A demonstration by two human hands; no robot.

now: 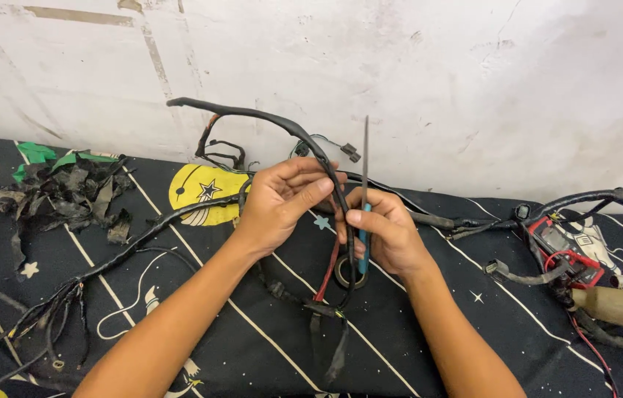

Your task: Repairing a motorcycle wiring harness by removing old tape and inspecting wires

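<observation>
Left hand (278, 206) closed round taped harness branch (326, 166), held up over dark star-print cloth (473, 295); right hand (385, 232) pinching blue-handled thin blade tool (365, 184), tip upright. Risk: blade slips, nicks red wire (330, 269) or left fingers close by

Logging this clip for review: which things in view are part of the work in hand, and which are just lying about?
In hand:
left hand gripping the black wire harness
right hand holding a thin tool with a blue handle
red wire
tape roll beneath the hands

Lying about:
pile of stripped black tape scraps
red meter
tan connector block
patterned black cloth
</observation>
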